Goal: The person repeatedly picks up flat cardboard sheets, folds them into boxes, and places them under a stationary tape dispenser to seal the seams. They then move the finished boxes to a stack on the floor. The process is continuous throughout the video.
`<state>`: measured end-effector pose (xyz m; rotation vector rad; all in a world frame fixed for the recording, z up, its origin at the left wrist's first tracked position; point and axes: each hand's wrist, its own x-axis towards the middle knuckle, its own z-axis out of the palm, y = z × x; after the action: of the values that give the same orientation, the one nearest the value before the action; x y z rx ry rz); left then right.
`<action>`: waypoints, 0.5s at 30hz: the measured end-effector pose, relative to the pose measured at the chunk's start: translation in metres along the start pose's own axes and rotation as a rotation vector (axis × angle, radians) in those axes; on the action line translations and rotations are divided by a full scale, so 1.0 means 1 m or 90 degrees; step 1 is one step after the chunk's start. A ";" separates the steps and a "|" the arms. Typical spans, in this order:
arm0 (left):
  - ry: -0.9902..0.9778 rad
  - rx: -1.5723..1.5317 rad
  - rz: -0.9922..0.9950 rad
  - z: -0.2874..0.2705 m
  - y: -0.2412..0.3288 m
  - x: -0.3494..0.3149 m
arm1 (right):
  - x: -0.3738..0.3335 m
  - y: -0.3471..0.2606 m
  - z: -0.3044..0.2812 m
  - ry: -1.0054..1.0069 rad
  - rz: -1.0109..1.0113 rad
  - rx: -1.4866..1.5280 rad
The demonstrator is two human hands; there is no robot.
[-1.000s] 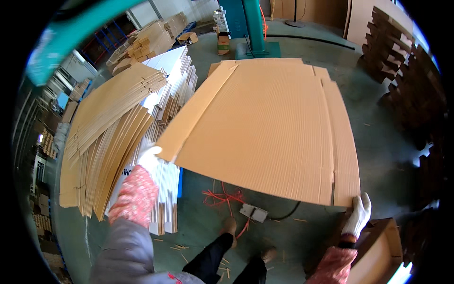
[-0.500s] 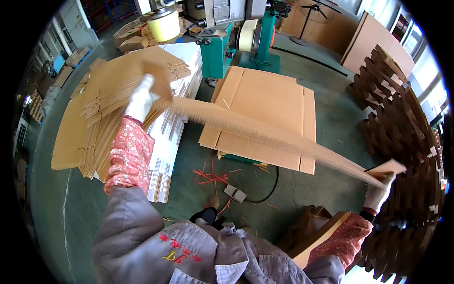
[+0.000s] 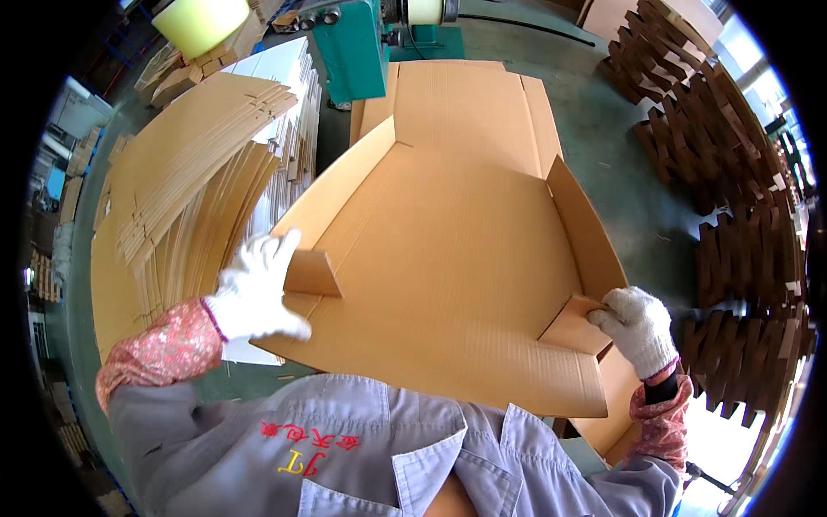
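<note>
A large brown cardboard box blank lies in front of me, its broad panel flat and its left and right sides standing up. My left hand, in a white knit glove, is spread wide at the near left corner, beside a small upturned flap. At the near right corner my right hand, gloved too, closes its fingers on the edge where the right side wall meets another folded flap. The near panel edge lies flat close to my body.
Flat cardboard sheets are stacked at the left, over white sheets. A green machine with a yellow roll stands ahead. Folded brown cardboard pieces pile up at the right.
The cardboard, seen edge-on and blurred between my hands before, now lies opened out before me with its sides raised. Both hands have come nearer; my left hand has spread its fingers.
</note>
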<state>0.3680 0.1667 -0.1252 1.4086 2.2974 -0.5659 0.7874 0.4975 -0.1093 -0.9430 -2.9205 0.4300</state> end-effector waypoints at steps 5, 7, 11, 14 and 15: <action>-0.150 -0.007 0.142 0.014 -0.020 -0.024 | -0.015 -0.015 0.017 -0.059 -0.028 -0.038; 0.004 0.018 0.199 0.048 -0.033 -0.026 | -0.024 -0.019 0.022 -0.021 0.011 -0.061; 0.322 -0.234 0.236 0.054 -0.056 0.003 | -0.027 -0.038 0.000 -0.076 0.037 0.148; 0.287 -0.491 0.114 0.039 -0.107 0.014 | -0.033 -0.067 -0.028 -0.169 0.022 0.149; 0.293 -0.558 0.077 0.025 -0.121 0.015 | -0.033 -0.069 -0.033 -0.143 0.021 0.165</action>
<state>0.2551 0.1148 -0.1375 1.2547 2.2703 0.8036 0.7797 0.4329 -0.0573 -0.9625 -2.9409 0.9491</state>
